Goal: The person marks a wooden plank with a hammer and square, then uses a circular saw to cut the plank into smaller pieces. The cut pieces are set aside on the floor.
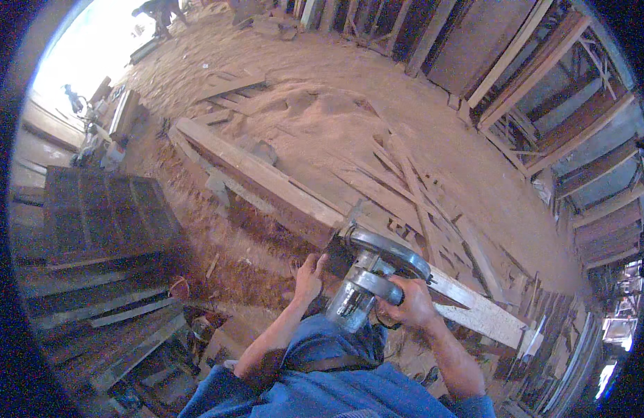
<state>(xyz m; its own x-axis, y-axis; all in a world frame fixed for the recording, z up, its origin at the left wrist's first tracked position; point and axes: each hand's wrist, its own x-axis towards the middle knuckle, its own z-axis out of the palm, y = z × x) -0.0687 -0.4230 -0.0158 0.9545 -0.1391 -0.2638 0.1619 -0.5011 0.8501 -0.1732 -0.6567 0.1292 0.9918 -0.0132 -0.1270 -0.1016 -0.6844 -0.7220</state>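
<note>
White glare burns out the upper left; dim, grainy edges curve with distortion.

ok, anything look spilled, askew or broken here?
Yes: sawdust lies in a loose mound beyond the beam, and wood strips lie crisscrossed past the saw, strewn rather than stacked, so it looks untidy. Can't judge damage to the saw.

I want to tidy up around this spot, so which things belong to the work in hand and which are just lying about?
In the work:
circular saw, gripped by the right hand
timber beam under the saw, left hand near its edge

Lying about:
sawdust heap
loose plank beyond the beam
dark panelled board at left
</note>
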